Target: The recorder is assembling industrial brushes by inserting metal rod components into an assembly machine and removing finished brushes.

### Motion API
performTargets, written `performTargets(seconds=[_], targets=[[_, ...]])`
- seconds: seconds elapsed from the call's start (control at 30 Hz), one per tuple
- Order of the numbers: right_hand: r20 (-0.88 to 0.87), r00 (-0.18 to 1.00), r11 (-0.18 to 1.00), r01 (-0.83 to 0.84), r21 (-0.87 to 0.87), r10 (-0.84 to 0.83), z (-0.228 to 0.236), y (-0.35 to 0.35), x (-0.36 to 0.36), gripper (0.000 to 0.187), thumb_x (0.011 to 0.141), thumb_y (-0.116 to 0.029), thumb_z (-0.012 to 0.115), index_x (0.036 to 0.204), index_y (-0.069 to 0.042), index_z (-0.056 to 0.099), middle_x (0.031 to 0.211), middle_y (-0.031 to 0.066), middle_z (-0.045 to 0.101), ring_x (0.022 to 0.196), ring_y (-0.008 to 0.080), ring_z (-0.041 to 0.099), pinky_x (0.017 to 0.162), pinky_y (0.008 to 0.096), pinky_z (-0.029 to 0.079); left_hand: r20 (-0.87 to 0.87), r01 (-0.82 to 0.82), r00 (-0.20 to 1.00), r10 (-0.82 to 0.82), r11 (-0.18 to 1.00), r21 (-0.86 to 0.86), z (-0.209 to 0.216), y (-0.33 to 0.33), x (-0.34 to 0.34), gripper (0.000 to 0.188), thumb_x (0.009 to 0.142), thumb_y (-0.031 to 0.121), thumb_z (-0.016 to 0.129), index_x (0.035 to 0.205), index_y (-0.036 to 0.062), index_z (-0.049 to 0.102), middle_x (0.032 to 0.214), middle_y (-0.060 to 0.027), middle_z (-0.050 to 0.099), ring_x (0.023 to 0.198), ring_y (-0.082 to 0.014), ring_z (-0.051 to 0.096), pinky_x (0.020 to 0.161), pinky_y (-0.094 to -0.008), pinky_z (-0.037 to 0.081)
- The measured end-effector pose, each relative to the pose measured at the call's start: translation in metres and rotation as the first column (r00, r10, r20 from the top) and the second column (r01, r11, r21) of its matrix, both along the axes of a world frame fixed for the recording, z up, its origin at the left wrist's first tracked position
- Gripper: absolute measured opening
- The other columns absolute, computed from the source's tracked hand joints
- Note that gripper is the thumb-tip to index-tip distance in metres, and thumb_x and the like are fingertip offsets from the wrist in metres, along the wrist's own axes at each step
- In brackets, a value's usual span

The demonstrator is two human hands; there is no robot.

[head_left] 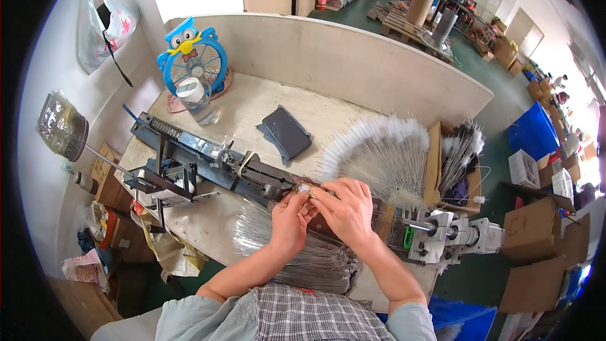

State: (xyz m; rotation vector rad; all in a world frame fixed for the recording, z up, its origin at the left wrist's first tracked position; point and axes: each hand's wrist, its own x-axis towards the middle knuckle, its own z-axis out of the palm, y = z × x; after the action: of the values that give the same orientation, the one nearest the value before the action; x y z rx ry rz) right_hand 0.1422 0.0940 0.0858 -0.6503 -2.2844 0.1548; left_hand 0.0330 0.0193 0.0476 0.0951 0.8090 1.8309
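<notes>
My left hand and my right hand meet at the right end of a long dark metal bench machine. Both have their fingertips pinched together around a small pale piece, too small and covered to name. Under my forearms lies a thick bundle of thin wire pieces. Beyond my right hand, a wide fan of thin wire-stemmed brushes with white tips spreads over the table.
A phone, a blue cartoon fan and a clear cup stand behind the machine. A motorised metal unit sits at the right edge, beside a cardboard box of brushes. A low partition borders the table.
</notes>
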Motion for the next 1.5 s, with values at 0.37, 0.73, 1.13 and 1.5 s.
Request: performTargets(seconds=[0.37, 0.73, 1.13, 1.5], targets=[[0.010, 0.999, 0.998, -0.036, -0.046, 0.037, 0.001, -0.004, -0.004, 0.026, 0.067, -0.014, 0.072, 0.093, -0.013, 0.070, 0.092, 0.0004, 0.063, 0.088, 0.0210, 0.058, 0.080, 0.0362, 0.041, 0.056, 0.017, 0.998, -0.014, 0.998, -0.054, 0.005, -0.002, 0.001, 0.013, 0.087, 0.012, 0.055, 0.098, 0.0041, 0.056, 0.097, -0.0058, 0.062, 0.086, -0.0154, 0.061, 0.078, -0.0302, 0.048], [-0.017, 0.998, 0.997, 0.053, -0.047, -0.054, 0.000, -0.006, -0.010, 0.030, 0.067, -0.014, 0.072, 0.096, -0.011, 0.067, 0.090, -0.0017, 0.063, 0.088, 0.0177, 0.058, 0.081, 0.0346, 0.039, -0.008, -0.025, 1.000, 0.024, 0.994, -0.109, 0.015, 0.002, 0.005, 0.011, 0.087, 0.011, 0.055, 0.077, 0.0104, 0.050, 0.071, 0.0026, 0.049, 0.075, -0.0119, 0.057, 0.073, -0.0300, 0.047], [-0.048, 0.999, 1.000, 0.025, -0.006, -0.026, -0.002, -0.005, 0.003, 0.021, 0.067, -0.015, 0.074, 0.087, -0.012, 0.070, 0.090, -0.0003, 0.064, 0.085, 0.0196, 0.058, 0.078, 0.0349, 0.041, -0.023, -0.009, 1.000, 0.008, 0.999, -0.036, 0.011, -0.001, 0.006, 0.007, 0.087, 0.009, 0.056, 0.093, 0.0051, 0.056, 0.090, -0.0039, 0.062, 0.083, -0.0132, 0.061, 0.075, -0.0294, 0.048], [-0.049, 0.999, 0.999, 0.009, -0.047, -0.012, -0.001, -0.005, 0.001, 0.022, 0.066, -0.012, 0.073, 0.088, -0.012, 0.069, 0.090, 0.0001, 0.064, 0.084, 0.0199, 0.059, 0.078, 0.0348, 0.041, 0.006, -0.017, 1.000, 0.017, 1.000, -0.005, 0.002, -0.001, 0.005, 0.006, 0.087, 0.004, 0.054, 0.092, 0.0036, 0.057, 0.089, -0.0046, 0.062, 0.080, -0.0124, 0.061, 0.072, -0.0273, 0.049]])
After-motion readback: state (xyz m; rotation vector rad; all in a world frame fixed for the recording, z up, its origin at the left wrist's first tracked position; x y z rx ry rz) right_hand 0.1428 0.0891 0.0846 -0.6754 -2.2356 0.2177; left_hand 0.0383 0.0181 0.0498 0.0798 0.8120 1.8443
